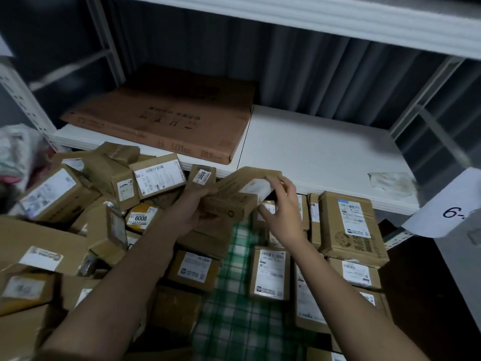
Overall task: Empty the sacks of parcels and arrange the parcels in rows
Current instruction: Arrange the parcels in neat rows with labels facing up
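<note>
Parcels in hand: two small brown cartons, held together above the green check cloth [234,308], just in front of the shelf edge. Lower carton [230,208] lies roughly level; upper carton [250,178] is tilted, white label facing down-right.
Left hand [194,213]: fingers curled round lower carton's near-left end, thumb on top; appears to bear most of the load.
Right hand [282,204]: fingers and thumb pinch the upper carton's right end at the label.
Handling (judged): cardboard, stiff, prob. light given the small size; taped faces and glossy labels may be slick, so grip across corners/edges, not on the label. Contents unknown, so treat as fragile. Two stacked cartons can slide apart if tilted.
Loose heap [78,204]: cartons w/ labels lie jumbled at left, incl. ones marked "6008" [140,217] and "3006" [202,177]; not yet in rows.
Row at right [348,230]: cartons set side by side, label up, some upright behind; looks like the arranged part.
Shelf [325,157]: white, carries a large flat carton [166,123] at left; right half bare except a crumpled scrap [390,182].
Obstructions: heap crowds the left forearm; shelf lip sits just beyond the hands.
Other: paper tag marked "6-" [453,204] at right; pale plastic bag [15,155] far left, blurred.
</note>
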